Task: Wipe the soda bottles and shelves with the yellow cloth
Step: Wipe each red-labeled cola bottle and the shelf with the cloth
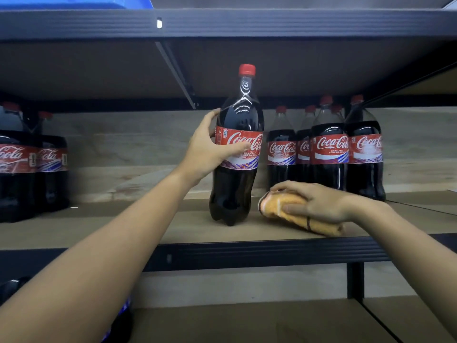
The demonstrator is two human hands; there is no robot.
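My left arm comes in bare from the lower left, stretched up and forward, and the left hand has its grip wrapped round what it's holding, thumb across the front and fingertips curling round the far side. My right arm reaches in from the lower right with the wrist bent inward. The right hand sits palm-down, fingers spread and lightly curved, thumb tucked along the near side.

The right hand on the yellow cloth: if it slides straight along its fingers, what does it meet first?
Probably the held cola bottle: the right hand points left toward its base, though depth is unclear.
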